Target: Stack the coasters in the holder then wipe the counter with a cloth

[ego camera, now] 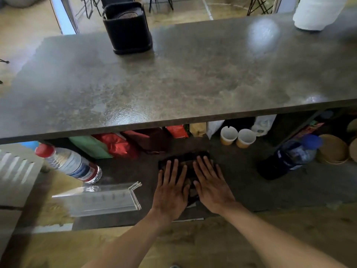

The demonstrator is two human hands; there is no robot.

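A black coaster holder point(128, 29) stands at the far left of the grey counter point(173, 80), with round coasters point(127, 15) inside it. On the lower shelf beneath the counter lies a dark folded cloth point(185, 161). My left hand point(172, 192) and my right hand point(210, 184) both rest flat on that cloth, fingers spread, side by side. Neither hand grips anything.
A white roll point(316, 12) stands at the counter's far right. On the lower shelf are a lying water bottle point(69, 163), a clear acrylic stand point(102, 198), two paper cups point(237, 137), coloured packets point(116, 144), a dark bottle point(289, 157) and baskets point(332, 149).
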